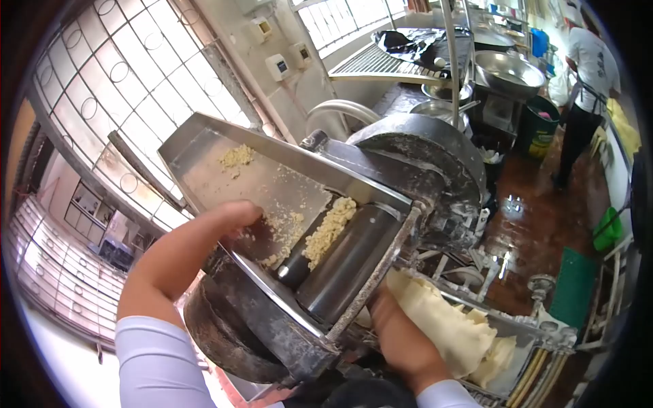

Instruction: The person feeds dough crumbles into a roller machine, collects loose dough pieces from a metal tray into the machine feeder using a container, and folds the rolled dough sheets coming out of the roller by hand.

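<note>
My left hand point(243, 216) reaches over the near side wall of a metal feed tray point(218, 187), bent down toward loose dough crumbs point(289, 231). Its fingers are blurred and partly hidden. A line of dough lumps point(330, 231) lies along the gap between two dark steel rollers point(350, 262) at the tray's lower end. My right hand point(382, 302) is under the roller end, beside a pale, folded dough sheet point(442, 319). The machine frame covers its fingers, so I cannot make out its grip. More crumbs point(237, 158) sit higher up the tray.
A large dark wheel guard point(428, 153) stands beyond the rollers. A co-worker point(588, 81) stands at the far right near a dark green bin point(537, 129). A big metal bowl point(510, 71) rests at the back. The brown floor point(524, 224) looks wet.
</note>
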Available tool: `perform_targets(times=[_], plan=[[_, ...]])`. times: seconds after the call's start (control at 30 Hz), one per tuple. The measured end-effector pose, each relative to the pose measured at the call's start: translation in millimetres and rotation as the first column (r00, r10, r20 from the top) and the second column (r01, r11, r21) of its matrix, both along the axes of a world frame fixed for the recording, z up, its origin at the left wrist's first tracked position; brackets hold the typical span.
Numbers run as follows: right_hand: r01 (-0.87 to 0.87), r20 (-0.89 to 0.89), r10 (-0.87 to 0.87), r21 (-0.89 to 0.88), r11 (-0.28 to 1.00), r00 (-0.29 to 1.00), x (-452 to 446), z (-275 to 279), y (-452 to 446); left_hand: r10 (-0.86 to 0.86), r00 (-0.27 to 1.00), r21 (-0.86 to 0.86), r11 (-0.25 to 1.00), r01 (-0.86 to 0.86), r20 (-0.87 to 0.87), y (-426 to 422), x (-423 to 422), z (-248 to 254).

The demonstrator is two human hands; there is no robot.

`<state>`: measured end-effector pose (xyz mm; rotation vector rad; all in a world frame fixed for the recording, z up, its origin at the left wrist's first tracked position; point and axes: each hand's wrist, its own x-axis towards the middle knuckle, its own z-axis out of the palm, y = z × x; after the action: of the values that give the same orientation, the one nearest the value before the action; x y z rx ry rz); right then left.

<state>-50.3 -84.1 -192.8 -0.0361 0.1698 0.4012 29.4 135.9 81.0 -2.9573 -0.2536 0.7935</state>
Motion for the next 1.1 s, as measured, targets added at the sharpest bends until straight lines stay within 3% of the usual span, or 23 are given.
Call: perform_targets(times=[0.03,0.13,0.23,0.33,0.37,0.43,0.53,0.6,0.63,0.67,0.77,0.8,0.93,1.03,1.1], plan=[[0.002,-0.003,-0.002,0.001,1.000,1.000,-0.1,-0.6,-1.4,0.173,0.981,-0.075,0.981,-0.180,-0.090,-15.4,-19.7,0.9],[0.007,-0.007,-0.007,0.010,1.000,1.000,-0.9,-4.1,-2.3,0.088,0.947,-0.371,0.905,-0.206,-0.310,-45.4,-45.2,-7.1],[0.021,-0.011,-0.021,0.013,1.000,1.000,-1.8,-6.1,-5.0,-0.164,0.983,-0.261,0.948,0.180,0.081,-16.3,9.0,-37.7],[0.014,-0.011,-0.014,0.055,0.998,1.000,-8.8,-3.0,-12.0,-0.240,0.867,0.064,0.969,0.237,0.437,-17.5,41.3,-32.5],[0.005,-0.006,-0.005,0.077,0.997,1.000,-12.5,0.0,-15.5,-0.316,0.853,0.083,0.947,0.310,0.415,-24.9,44.4,-39.0],[0.007,-0.012,-0.006,0.070,0.998,1.000,-19.6,2.2,-26.9,-0.454,0.814,0.107,0.888,0.447,0.363,-52.8,46.0,-65.5],[-0.001,-0.011,0.001,-0.023,1.000,1.000,-36.0,-8.0,-32.3,-0.464,0.718,-0.176,0.764,0.621,0.519,-95.8,0.3,-85.1],[-0.017,0.002,0.017,0.026,1.000,1.000,-41.2,-14.5,-37.6,-0.115,0.937,-0.535,0.795,0.286,0.331,-104.5,-6.5,-52.3],[-0.016,0.010,0.016,0.054,0.998,1.000,-43.7,-16.4,-42.1,0.043,0.982,-0.666,0.740,0.093,0.186,-107.2,-4.8,-40.0],[-0.001,-0.042,0.003,0.046,0.999,0.999,-50.3,-21.7,-48.2,0.215,0.940,-0.796,0.598,0.088,0.266,-100.6,-3.0,-35.2],[0.035,-0.076,-0.038,-0.037,0.999,0.996,-76.5,-41.9,-73.6,0.212,0.946,-0.767,0.639,0.055,0.245,-68.5,0.1,1.6],[0.035,-0.193,-0.064,-0.150,0.988,0.979,-83.4,-34.3,-81.0,0.209,0.947,-0.761,0.647,0.051,0.242,-63.4,-9.7,15.0],[0.051,-0.094,-0.061,-0.107,0.993,0.994,-116.4,-49.0,-119.7,0.069,0.935,-0.549,0.823,0.144,0.349,-60.2,-70.7,66.7],[0.000,-0.042,-0.010,-0.239,0.971,0.999,-136.7,-59.8,-146.5,-0.011,0.882,-0.365,0.908,0.207,0.472,-32.9,-106.9,96.6],[-0.105,-0.123,0.063,-0.377,0.920,0.990,-153.0,-67.4,-164.4,-0.097,0.803,-0.222,0.935,0.276,0.588,-9.2,-124.6,118.5]])
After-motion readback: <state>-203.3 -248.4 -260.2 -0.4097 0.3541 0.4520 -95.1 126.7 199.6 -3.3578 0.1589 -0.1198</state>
